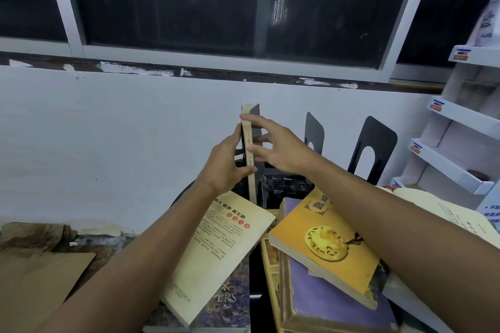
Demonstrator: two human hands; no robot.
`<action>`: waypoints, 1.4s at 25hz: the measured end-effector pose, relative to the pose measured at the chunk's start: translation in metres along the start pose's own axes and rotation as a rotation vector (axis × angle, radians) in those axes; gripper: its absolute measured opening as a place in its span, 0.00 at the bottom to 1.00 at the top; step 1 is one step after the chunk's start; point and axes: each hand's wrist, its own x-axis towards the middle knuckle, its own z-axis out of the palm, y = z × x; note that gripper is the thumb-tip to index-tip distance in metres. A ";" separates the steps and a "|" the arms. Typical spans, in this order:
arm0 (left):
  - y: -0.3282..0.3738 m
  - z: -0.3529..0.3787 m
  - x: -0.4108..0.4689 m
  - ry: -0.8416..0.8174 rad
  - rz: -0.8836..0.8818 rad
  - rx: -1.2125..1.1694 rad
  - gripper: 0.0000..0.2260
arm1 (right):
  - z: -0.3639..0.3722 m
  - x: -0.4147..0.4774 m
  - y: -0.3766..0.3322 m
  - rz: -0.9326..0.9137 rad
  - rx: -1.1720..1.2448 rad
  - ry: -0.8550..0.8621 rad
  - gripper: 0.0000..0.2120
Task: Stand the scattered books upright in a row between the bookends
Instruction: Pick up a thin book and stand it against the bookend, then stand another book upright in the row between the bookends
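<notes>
The thin upright book with a cream spine [248, 153] stands on end at the back of the table, spine towards the camera, well left of the two black metal bookends [372, 149]. A dark panel sits just beside its right face; whether that is its cover or another bookend cannot be told.

The left hand [226, 163] comes in from below with the forearm stretched forward. It grips the book low down, with the thumb across the spine and the fingers wrapped round the left cover.

The right hand [278, 149] reaches in from the right with the wrist bent and the fingers spread and fairly straight. The forefinger tip touches the top of the spine, the thumb rests on it midway, and the other fingers lie along the right side.

Below the arms, a cream paperback with printed Chinese text [224, 251] lies flat on a purple-blue book [230, 303]. An orange book with a round gold emblem [324, 246] lies on a violet book [324, 305].
</notes>
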 end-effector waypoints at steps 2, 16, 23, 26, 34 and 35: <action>0.003 -0.001 -0.002 -0.010 -0.004 0.004 0.43 | -0.003 -0.002 -0.002 -0.006 -0.106 0.000 0.31; 0.074 -0.019 -0.041 0.092 0.044 0.063 0.33 | -0.077 -0.108 -0.023 0.093 -0.471 0.126 0.22; 0.109 0.014 -0.044 -0.281 0.055 0.113 0.36 | -0.104 -0.199 -0.024 0.202 -0.601 0.193 0.12; 0.109 0.020 -0.043 -0.406 0.009 0.196 0.38 | -0.107 -0.227 -0.024 0.290 -0.677 0.203 0.11; 0.120 0.021 -0.053 -0.499 -0.101 0.271 0.32 | -0.107 -0.243 -0.014 0.449 -0.713 0.199 0.22; 0.122 0.020 -0.055 -0.505 -0.103 0.269 0.29 | -0.107 -0.241 -0.014 0.446 -0.701 0.190 0.22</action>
